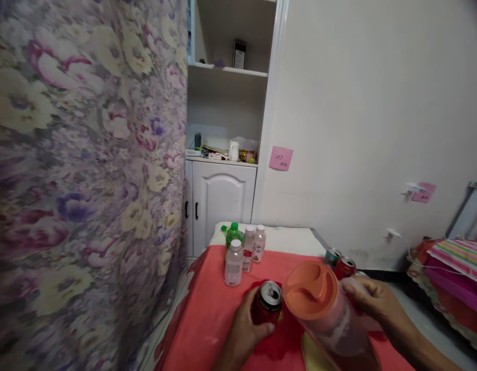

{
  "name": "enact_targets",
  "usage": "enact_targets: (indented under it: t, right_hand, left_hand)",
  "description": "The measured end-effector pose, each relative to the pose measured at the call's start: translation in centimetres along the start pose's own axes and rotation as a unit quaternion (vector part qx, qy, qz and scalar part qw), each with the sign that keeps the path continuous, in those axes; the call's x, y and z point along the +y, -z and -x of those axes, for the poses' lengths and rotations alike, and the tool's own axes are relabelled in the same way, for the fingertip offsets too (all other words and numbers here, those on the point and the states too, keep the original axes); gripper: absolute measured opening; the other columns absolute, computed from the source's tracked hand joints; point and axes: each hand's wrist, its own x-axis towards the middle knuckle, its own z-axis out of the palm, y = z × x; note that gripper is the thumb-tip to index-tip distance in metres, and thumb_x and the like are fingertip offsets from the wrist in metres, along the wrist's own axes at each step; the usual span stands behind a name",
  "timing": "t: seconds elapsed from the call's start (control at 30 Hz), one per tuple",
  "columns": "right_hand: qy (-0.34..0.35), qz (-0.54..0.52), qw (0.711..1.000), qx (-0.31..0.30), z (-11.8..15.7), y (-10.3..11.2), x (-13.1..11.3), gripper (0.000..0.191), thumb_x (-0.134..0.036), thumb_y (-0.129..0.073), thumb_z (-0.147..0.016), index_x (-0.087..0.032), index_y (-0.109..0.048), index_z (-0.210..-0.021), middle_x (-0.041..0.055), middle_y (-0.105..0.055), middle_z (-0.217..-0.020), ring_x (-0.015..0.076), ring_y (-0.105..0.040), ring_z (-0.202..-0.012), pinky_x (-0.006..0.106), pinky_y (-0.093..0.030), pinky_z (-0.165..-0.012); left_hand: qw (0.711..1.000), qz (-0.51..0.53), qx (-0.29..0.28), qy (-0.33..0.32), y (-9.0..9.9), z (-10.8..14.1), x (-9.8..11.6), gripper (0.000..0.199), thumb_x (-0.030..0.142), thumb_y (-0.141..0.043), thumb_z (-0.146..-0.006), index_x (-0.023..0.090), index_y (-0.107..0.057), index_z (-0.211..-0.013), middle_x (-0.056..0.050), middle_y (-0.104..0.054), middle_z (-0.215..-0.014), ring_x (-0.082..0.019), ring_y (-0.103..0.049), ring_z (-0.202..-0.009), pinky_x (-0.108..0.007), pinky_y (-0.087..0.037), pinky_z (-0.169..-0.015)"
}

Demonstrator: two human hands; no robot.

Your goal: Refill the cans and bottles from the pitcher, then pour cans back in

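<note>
My left hand (244,330) is wrapped round an opened drink can (267,309), dark red with a silver top and its tab raised. Close to its right, a clear plastic pitcher (341,330) with an orange lid (311,291) leans toward the can, with brownish-looking contents. My right hand (372,299) is closed on the pitcher's handle. Lid and can rim are nearly side by side; I cannot tell whether they touch. A bright red item (275,342) lies beneath the can, its kind unclear. Something yellow (313,353) shows partly behind the pitcher.
Clear bottles with white caps (233,265) and a green bottle (233,234) stand at the back left of the red-covered table (207,309). A teal can (332,256) and a red can (344,268) stand behind the pitcher. A floral curtain (107,180) hangs left; bedding (455,273) is right.
</note>
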Motion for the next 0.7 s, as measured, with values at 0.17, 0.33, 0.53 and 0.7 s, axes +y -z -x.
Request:
enact_targets:
  t: [0.17,0.33,0.53,0.7]
  right_hand:
    - [-0.017,0.008,1.0,-0.023,-0.2,-0.1,-1.4,0.055,-0.065,-0.067,-0.069,-0.022,-0.037,-0.053,-0.005,-0.031,-0.055,0.0119,-0.029,-0.055,0.026,-0.025,-0.051]
    - [-0.015,-0.002,0.999,-0.035,-0.4,-0.2,-2.0,0.056,-0.066,-0.068,-0.07,-0.022,-0.037,-0.053,-0.0055,-0.031,-0.054,0.0112,-0.028,-0.055,0.025,-0.024,-0.05]
    - [-0.007,-0.012,0.999,-0.034,-0.7,-0.1,-1.8,0.053,-0.063,-0.069,-0.073,-0.02,-0.045,-0.053,-0.0054,-0.037,-0.052,0.0113,-0.032,-0.053,0.025,-0.026,-0.05]
    - [0.0,0.003,1.0,-0.018,-0.9,-0.2,-1.8,0.051,-0.062,-0.07,-0.073,-0.019,-0.05,-0.054,-0.0051,-0.038,-0.052,0.0107,-0.033,-0.051,0.024,-0.026,-0.048]
  left_hand:
    - [1.0,-0.004,0.007,0.009,-0.1,0.1,-0.1,0.081,0.018,-0.083,-0.051,0.02,-0.063,-0.129,-0.012,-0.069,-0.13,-0.037,-0.059,-0.125,-0.047,-0.043,-0.111]
    - [1.0,-0.001,0.004,0.007,-0.2,0.2,-0.4,0.081,0.018,-0.083,-0.05,0.02,-0.062,-0.128,-0.012,-0.07,-0.13,-0.037,-0.058,-0.126,-0.047,-0.043,-0.111]
    - [1.0,-0.009,-0.003,0.013,-0.2,0.2,-0.1,0.081,0.022,-0.085,-0.05,0.021,-0.063,-0.128,-0.011,-0.069,-0.131,-0.037,-0.058,-0.127,-0.046,-0.042,-0.111]
    - [1.0,0.003,-0.007,0.007,-0.3,0.3,-0.2,0.082,0.023,-0.087,-0.051,0.02,-0.063,-0.129,-0.012,-0.069,-0.13,-0.038,-0.058,-0.126,-0.047,-0.042,-0.111]
